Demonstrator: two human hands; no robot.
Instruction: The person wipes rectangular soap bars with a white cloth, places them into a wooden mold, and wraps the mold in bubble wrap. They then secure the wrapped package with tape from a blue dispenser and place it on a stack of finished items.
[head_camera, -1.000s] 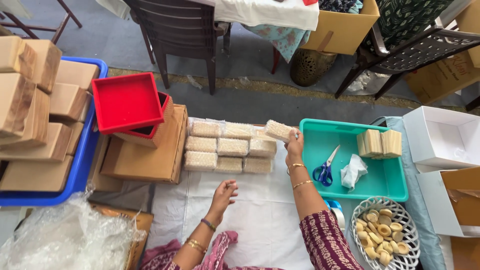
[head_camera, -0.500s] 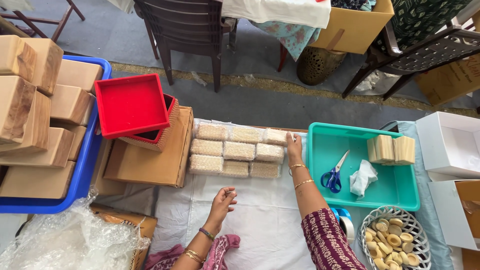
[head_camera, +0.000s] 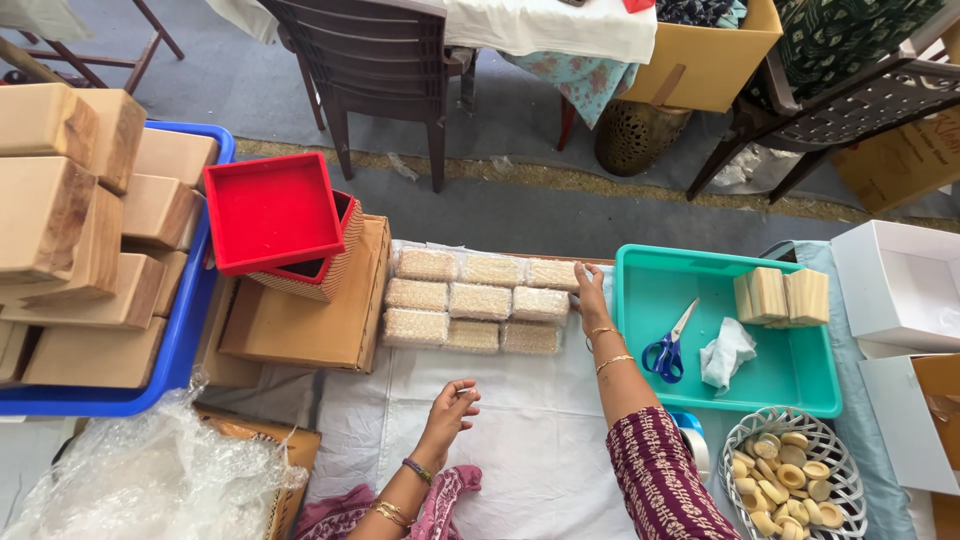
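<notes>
Several bubble-wrapped tan bars (head_camera: 470, 300) lie in three rows on a white cloth (head_camera: 530, 440). My right hand (head_camera: 590, 292) stretches out flat against the right end of the rows. Its fingers touch the top-right bar (head_camera: 550, 272) and grip nothing. My left hand (head_camera: 450, 405) hovers over the cloth in front of the rows, fingers loosely curled and empty. Both wrists wear bangles.
A teal tray (head_camera: 800, 385) right of the bars holds blue scissors (head_camera: 668, 350), a crumpled tissue (head_camera: 728, 352) and wooden blocks (head_camera: 782, 296). A white basket (head_camera: 790, 475) of round pieces sits below it. Red trays (head_camera: 270, 210), a cardboard box (head_camera: 310, 320), a blue crate (head_camera: 150, 390) of wooden boxes and bubble wrap (head_camera: 150, 480) lie to the left.
My right hand carried a wrapped bar down to the right end of the top row and let go of it. My left hand drew back slightly from the rows.
</notes>
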